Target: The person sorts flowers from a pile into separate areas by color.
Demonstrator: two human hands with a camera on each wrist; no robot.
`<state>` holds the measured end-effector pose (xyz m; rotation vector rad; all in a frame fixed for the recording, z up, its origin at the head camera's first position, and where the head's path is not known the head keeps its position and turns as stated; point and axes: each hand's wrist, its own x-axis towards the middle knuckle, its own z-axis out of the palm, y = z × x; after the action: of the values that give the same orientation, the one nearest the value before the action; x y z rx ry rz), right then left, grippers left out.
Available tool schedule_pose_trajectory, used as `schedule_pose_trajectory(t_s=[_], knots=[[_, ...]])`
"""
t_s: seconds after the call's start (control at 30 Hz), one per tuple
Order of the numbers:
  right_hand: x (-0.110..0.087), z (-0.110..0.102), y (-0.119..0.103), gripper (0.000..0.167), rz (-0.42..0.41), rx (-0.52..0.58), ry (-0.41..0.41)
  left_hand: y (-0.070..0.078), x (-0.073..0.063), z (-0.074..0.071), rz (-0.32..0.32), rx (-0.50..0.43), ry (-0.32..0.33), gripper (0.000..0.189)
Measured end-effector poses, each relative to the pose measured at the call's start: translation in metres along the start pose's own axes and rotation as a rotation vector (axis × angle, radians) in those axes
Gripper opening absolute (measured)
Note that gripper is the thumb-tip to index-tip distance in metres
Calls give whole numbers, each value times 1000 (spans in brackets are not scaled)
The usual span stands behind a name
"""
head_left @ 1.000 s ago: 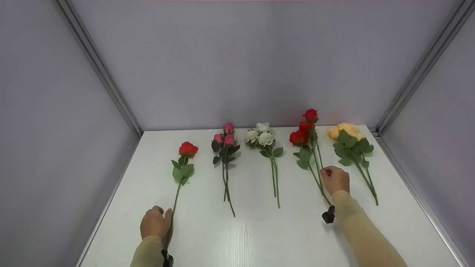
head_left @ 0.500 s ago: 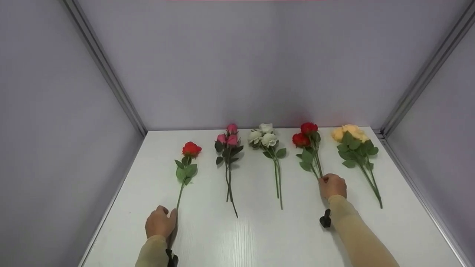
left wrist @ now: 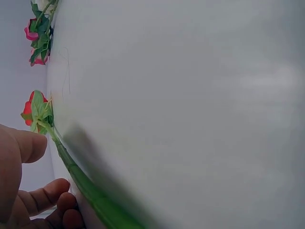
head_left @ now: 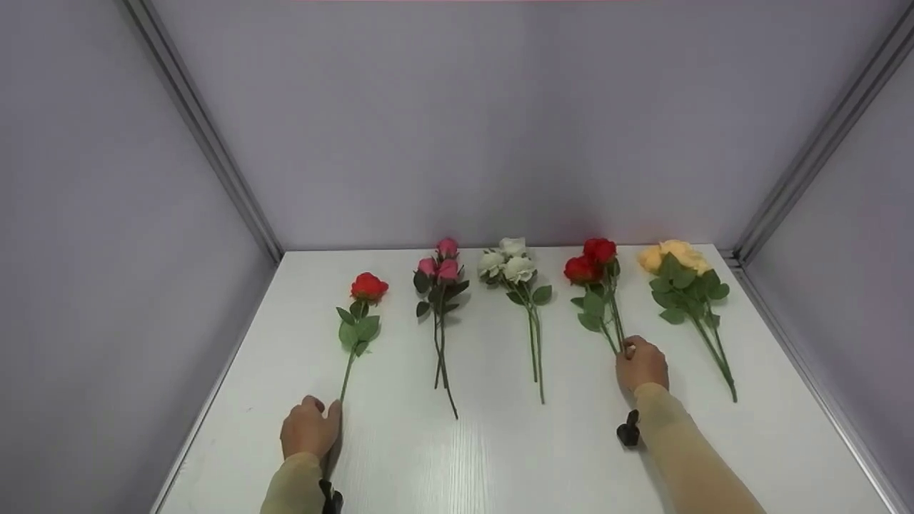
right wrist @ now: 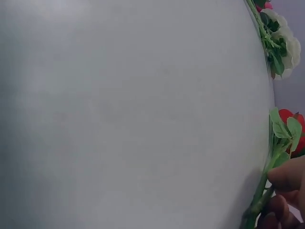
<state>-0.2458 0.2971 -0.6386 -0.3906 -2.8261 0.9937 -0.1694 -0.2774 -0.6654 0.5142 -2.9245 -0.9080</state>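
Observation:
In the head view, my right hand [head_left: 643, 365] pinches the stems of the red roses [head_left: 591, 261] at the right, their blooms lying toward the back wall. The right wrist view shows the thumb [right wrist: 286, 174] against a green stem [right wrist: 261, 193], with the other fingers curled beside it. At the left lies a single red rose [head_left: 368, 287] with green leaves. My left hand [head_left: 308, 430] rests beside its stem [left wrist: 86, 183], fingers loosely bent; in the left wrist view, thumb and fingers stand apart. The stem's lower end is partly hidden by the hand and sleeve.
Pink roses [head_left: 447, 269] with dark leaves and white roses [head_left: 518, 269] lie between the hands on the white table [head_left: 471, 457]. Yellow roses [head_left: 678, 255] lie at the far right. Grey panels [head_left: 457, 128] enclose the table at back and sides.
My right hand has drawn one red rose down toward the other red blooms, then moved slightly nearer me, with the bunch shifting a little right. My left hand stays by the single rose.

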Motion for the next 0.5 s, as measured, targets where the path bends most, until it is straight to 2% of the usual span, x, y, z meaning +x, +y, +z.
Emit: schedule_pose_trajectory(t_s=[0.2, 0.5], knots=[[0, 2, 4, 28, -11, -32, -6, 2, -2, -1, 9, 18, 10, 38], [2, -3, 0, 31, -16, -38, -61, 0, 0, 0, 19, 21, 0, 41]])
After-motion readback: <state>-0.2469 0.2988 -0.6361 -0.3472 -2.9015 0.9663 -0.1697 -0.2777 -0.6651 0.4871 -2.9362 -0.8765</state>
